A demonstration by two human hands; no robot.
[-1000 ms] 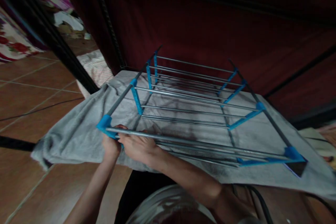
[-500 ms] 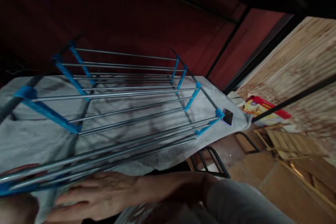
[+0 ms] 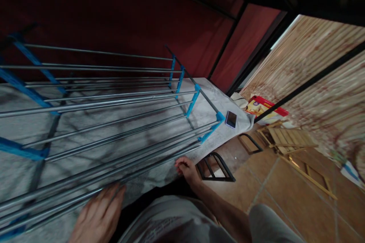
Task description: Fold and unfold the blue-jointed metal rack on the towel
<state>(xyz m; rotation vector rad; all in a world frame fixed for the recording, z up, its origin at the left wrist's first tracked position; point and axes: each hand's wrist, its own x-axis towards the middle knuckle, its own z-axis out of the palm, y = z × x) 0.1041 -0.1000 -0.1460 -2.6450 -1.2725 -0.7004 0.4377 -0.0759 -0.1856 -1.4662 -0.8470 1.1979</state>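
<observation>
A rack of silver metal tubes (image 3: pixel 122 102) joined by blue plastic brackets (image 3: pixel 193 100) lies across a table with a grey cloth (image 3: pixel 159 176). At the lower left, my left hand (image 3: pixel 98 212) lies near the rack's front tubes, its fingertips by the lowest one; whether they touch is unclear. My right hand (image 3: pixel 184 166) is at the table's front edge, close to the right end of those tubes, with its fingers curled. Anything inside it is too small or hidden to make out.
A phone (image 3: pixel 230 119) lies on the cloth right of the rack. Beyond it are a red and yellow package (image 3: pixel 266 109), a black metal chair frame (image 3: pixel 216 167) and a folded wooden chair (image 3: pixel 291 138) over the tiled floor.
My right hand has moved from the lower left to the right, away from my left hand, which now shows more fully. The view has shifted, so the rack appears further left.
</observation>
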